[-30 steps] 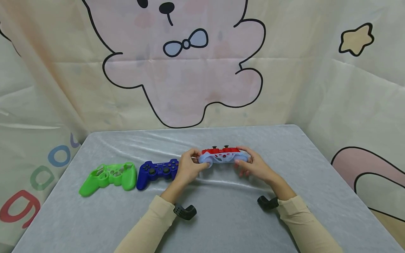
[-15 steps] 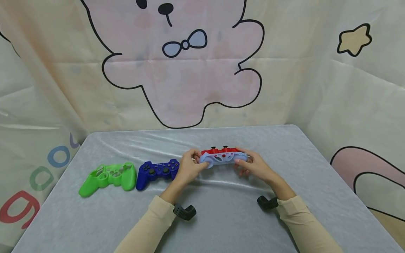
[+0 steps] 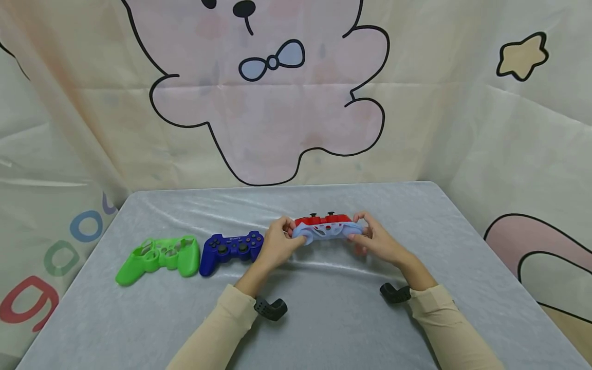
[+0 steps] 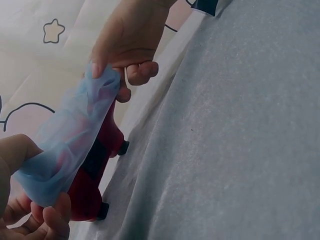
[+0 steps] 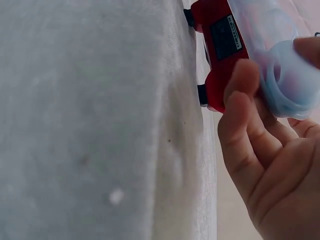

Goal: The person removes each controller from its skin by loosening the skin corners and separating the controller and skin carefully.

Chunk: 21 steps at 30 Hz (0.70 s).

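Observation:
A red game controller with two black thumbsticks is held up between both hands. A translucent pale blue silicone cover lies over its near side and, in the left wrist view, stretches over both grip ends. My left hand pinches the left end, thumb on the cover and fingers behind. My right hand pinches the right end with its thumb on the cover. In the right wrist view, the right fingers curl beside the red controller body, close to one thumbstick.
Left of the hands, a blue game controller lies on the grey cloth-covered table. Next to it is a bright green silicone controller cover. A printed curtain hangs behind the table.
My right hand has shifted slightly right, and its index finger has lifted off the controller's top edge. The left hand keeps its hold, and the cover's angle has levelled a little.

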Available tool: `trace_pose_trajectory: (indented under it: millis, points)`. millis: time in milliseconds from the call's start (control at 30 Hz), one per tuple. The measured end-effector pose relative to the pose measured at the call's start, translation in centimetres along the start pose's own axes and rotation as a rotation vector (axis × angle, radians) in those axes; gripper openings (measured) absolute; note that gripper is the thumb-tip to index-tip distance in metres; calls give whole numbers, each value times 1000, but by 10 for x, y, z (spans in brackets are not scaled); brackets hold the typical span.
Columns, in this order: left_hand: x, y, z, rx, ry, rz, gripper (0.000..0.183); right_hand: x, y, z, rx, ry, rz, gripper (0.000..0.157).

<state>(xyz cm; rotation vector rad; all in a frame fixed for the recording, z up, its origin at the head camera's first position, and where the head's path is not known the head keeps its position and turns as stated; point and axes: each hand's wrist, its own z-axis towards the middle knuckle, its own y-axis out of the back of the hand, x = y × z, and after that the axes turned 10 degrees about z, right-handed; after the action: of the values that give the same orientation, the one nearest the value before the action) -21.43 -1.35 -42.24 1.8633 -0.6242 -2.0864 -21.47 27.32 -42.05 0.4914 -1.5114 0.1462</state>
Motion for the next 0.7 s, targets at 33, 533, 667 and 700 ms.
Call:
trace_pose_trajectory:
  millis: [33,533,667,700]
  points:
    - [0,0,0,4,-2,8,25,-1,0,0,0,10,4,33]
    - [0,2,-3,74,-30,81,27,-3,3,0,34,31,44,22]
    - [1,3,-3,91,-41,105,26,-3,3,0,50,29,52,26]
    - [0,3,-3,94,-44,109,26,-3,4,0,54,33,51,26]
